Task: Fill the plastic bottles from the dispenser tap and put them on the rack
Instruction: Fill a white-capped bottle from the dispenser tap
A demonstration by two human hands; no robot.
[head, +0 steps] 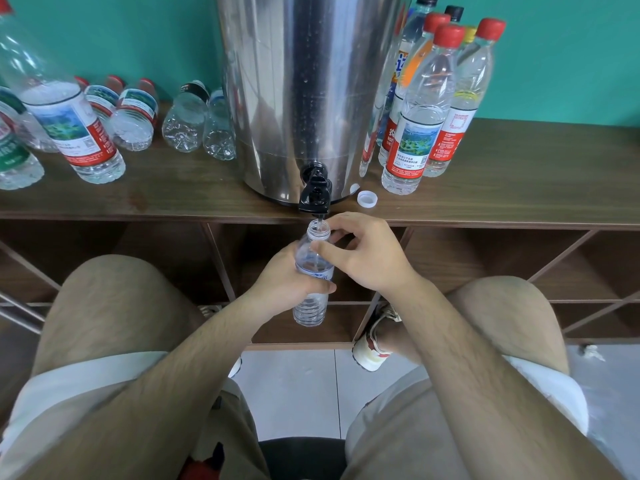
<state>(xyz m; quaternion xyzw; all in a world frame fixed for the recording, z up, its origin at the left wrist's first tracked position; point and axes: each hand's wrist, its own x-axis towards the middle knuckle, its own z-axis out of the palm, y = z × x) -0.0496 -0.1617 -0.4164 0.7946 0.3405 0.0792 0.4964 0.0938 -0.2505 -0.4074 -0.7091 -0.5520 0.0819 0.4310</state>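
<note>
From the head camera we look down along both forearms, which reach forward between the knees and meet just below the front edge of the worktop point(519, 174). The left hand point(289, 277) is wrapped round the middle of the bottle point(309, 308), fingers curled over its label. The right hand point(362, 252) comes in from the other side, its thumb laid across the bottle's shoulder and its forefinger curled at the neck, so both hands grip the same bottle.

The bottle stands nearly upright with its long axis vertical. Its uncapped mouth points up and sits just under the black tap point(314, 194) of the steel dispenser point(304, 91). It hangs in front of the open shelves point(485, 265) under the worktop.

A white cap point(367, 198) lies on the worktop beside the dispenser's base. Capped bottles point(415, 133) stand to the right, and other bottles point(138, 116) lie on their sides to the left.
</note>
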